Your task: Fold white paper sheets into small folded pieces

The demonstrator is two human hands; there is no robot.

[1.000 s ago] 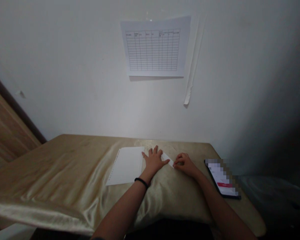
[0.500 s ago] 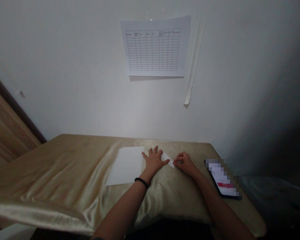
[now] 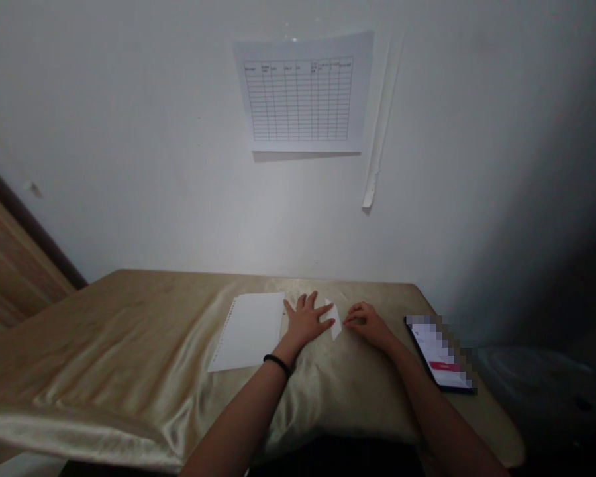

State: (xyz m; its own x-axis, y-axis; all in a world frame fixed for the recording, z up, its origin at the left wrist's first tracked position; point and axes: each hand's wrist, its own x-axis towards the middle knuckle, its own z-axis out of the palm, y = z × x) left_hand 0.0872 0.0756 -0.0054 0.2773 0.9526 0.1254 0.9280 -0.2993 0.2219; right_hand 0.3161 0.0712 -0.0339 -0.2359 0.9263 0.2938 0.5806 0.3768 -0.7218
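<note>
My left hand [image 3: 305, 320] lies flat with fingers spread on a small folded piece of white paper [image 3: 334, 318], near the back of a table draped in gold satin cloth [image 3: 129, 351]. My right hand [image 3: 367, 322] rests just right of that paper with its fingers curled, the fingertips at the paper's right edge. Whether it grips the paper is unclear. A black band circles my left wrist. A larger white sheet [image 3: 248, 330] with a perforated left edge lies immediately left of my left hand.
A phone [image 3: 440, 354] with a lit screen lies on the table to the right of my right hand. A printed grid chart [image 3: 302, 93] hangs on the white wall behind. A wooden panel [image 3: 10, 265] stands at the left.
The small paper has turned more upright between my hands. My right hand shifted slightly left and up. The view drifted a little.
</note>
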